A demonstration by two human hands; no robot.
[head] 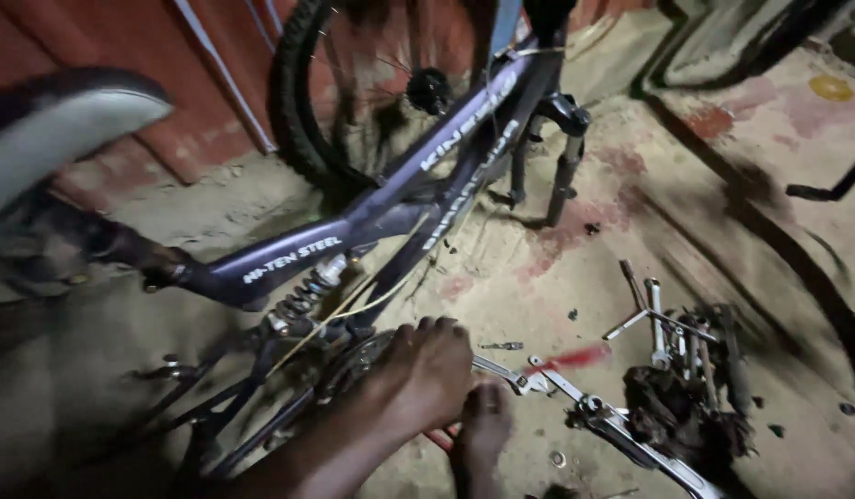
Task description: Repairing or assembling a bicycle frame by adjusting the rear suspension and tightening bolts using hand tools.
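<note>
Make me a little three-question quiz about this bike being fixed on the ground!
1. True or false: the dark purple metal bicycle frame has its front wheel fitted in the black suspension fork.
2. Which lies to the right of the hands? A) a pile of grey metal wrenches and tools B) a green bucket C) a yellow helmet
3. Fill in: the left hand rests at the bicycle's crank area, and the right hand is just ____ it in the picture.

Key: 1 false, the fork ends are bare. 2 A. 3 below.
</note>
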